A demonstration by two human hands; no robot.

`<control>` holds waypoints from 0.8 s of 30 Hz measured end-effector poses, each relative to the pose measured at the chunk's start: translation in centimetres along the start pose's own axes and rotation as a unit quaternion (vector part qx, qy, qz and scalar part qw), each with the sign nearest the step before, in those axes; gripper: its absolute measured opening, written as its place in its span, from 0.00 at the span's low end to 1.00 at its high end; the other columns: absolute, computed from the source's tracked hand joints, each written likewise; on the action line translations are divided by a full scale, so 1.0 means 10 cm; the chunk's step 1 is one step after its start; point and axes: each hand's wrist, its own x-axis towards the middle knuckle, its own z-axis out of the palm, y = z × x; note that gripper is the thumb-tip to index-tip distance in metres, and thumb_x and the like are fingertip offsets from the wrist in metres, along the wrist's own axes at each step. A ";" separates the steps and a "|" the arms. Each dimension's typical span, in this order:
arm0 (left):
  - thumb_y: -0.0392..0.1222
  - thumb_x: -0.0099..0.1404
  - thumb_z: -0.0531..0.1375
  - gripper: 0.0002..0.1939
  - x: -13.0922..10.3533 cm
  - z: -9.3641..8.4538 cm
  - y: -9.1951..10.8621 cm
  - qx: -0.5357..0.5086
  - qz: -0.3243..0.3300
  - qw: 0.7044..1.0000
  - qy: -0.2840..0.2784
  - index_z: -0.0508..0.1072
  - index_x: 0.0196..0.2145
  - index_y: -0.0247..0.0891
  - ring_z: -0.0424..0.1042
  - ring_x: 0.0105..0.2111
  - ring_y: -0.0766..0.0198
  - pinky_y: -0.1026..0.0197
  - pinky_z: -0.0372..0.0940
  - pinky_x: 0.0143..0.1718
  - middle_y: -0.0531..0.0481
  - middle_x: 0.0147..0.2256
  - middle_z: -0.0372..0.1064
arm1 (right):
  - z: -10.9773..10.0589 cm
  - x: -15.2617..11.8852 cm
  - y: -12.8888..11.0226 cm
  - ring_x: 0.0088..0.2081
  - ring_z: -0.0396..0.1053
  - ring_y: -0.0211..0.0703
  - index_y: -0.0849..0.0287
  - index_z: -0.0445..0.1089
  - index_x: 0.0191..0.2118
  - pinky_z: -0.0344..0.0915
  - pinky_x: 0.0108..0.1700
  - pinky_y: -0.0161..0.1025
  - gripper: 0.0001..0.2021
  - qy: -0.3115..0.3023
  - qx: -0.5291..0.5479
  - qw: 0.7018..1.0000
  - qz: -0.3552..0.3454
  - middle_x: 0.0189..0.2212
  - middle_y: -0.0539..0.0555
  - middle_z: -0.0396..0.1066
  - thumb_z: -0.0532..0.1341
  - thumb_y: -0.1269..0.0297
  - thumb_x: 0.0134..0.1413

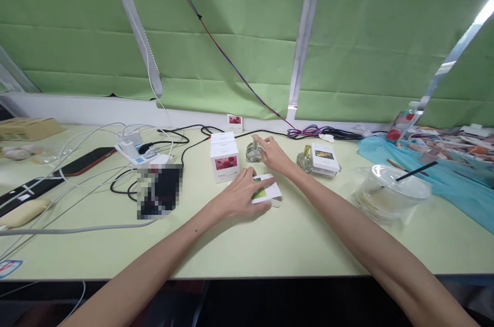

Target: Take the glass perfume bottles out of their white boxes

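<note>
A small white box with a green picture [266, 189] lies on the table with an end flap out, and my left hand [245, 191] is closed on it, thumb and fingers along its sides. Just beyond it stands a clear glass bottle [253, 153]. My right hand [272, 152] has its fingers at the top and right side of this bottle, closed on it. To the left are white boxes with a red flower picture [225, 162], set one behind another. On the right, a glass bottle with a gold neck [304, 160] touches a white box with a yellow picture [325, 159].
A lidded plastic cup with a black straw [393, 188] stands at the right by blue plastic sheeting [443, 178]. Cables and a power strip [141, 155] cover the left side. Another small box [234, 122] leans at the back. The table's front edge [285, 276] is near.
</note>
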 end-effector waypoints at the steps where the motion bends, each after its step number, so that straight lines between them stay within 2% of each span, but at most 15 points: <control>1: 0.58 0.65 0.57 0.30 0.00 -0.01 0.00 -0.006 -0.005 1.000 -0.004 0.63 0.64 0.55 0.63 0.47 0.48 0.47 0.63 0.49 0.43 0.45 0.56 | 0.01 0.02 0.00 0.48 0.65 0.52 0.50 0.54 0.70 0.65 0.49 0.47 0.30 -0.006 -0.005 1.000 0.000 0.49 0.62 0.62 0.52 0.73 0.64; 6: 0.57 0.65 0.58 0.27 -0.01 -0.03 0.03 -0.021 -0.018 1.000 -0.005 0.66 0.61 0.54 0.63 0.48 0.47 0.48 0.63 0.47 0.44 0.43 0.56 | 0.05 0.06 -0.01 0.49 0.65 0.52 0.53 0.54 0.69 0.65 0.50 0.46 0.29 -0.027 -0.019 0.999 0.007 0.49 0.63 0.62 0.52 0.73 0.64; 11: 0.57 0.65 0.57 0.27 -0.01 -0.02 0.02 -0.026 -0.017 0.999 -0.010 0.66 0.61 0.54 0.64 0.48 0.47 0.47 0.63 0.48 0.44 0.44 0.57 | 0.08 0.05 -0.01 0.48 0.64 0.51 0.55 0.56 0.67 0.65 0.49 0.45 0.27 -0.012 -0.021 1.000 0.002 0.49 0.62 0.64 0.52 0.73 0.64; 17: 0.56 0.66 0.57 0.28 -0.01 -0.03 0.02 -0.015 0.006 1.000 -0.015 0.64 0.62 0.54 0.63 0.52 0.46 0.45 0.62 0.52 0.42 0.53 0.59 | 0.08 0.04 -0.05 0.50 0.64 0.53 0.57 0.60 0.63 0.64 0.49 0.45 0.22 0.012 -0.018 1.000 -0.013 0.49 0.62 0.66 0.51 0.71 0.65; 20: 0.55 0.68 0.55 0.26 0.00 -0.05 0.04 -0.010 0.035 0.999 -0.013 0.64 0.62 0.53 0.61 0.56 0.45 0.45 0.61 0.55 0.44 0.58 0.60 | 0.07 0.01 -0.07 0.50 0.64 0.53 0.56 0.61 0.62 0.64 0.48 0.45 0.20 0.018 -0.022 0.999 -0.017 0.50 0.61 0.67 0.50 0.70 0.67; 24: 0.55 0.69 0.54 0.26 -0.01 -0.06 0.04 -0.010 0.048 0.999 -0.016 0.63 0.63 0.53 0.59 0.58 0.45 0.44 0.59 0.57 0.48 0.65 0.56 | 0.04 -0.03 -0.10 0.50 0.64 0.54 0.56 0.62 0.61 0.64 0.46 0.44 0.18 0.026 -0.028 0.999 -0.008 0.50 0.61 0.68 0.50 0.67 0.68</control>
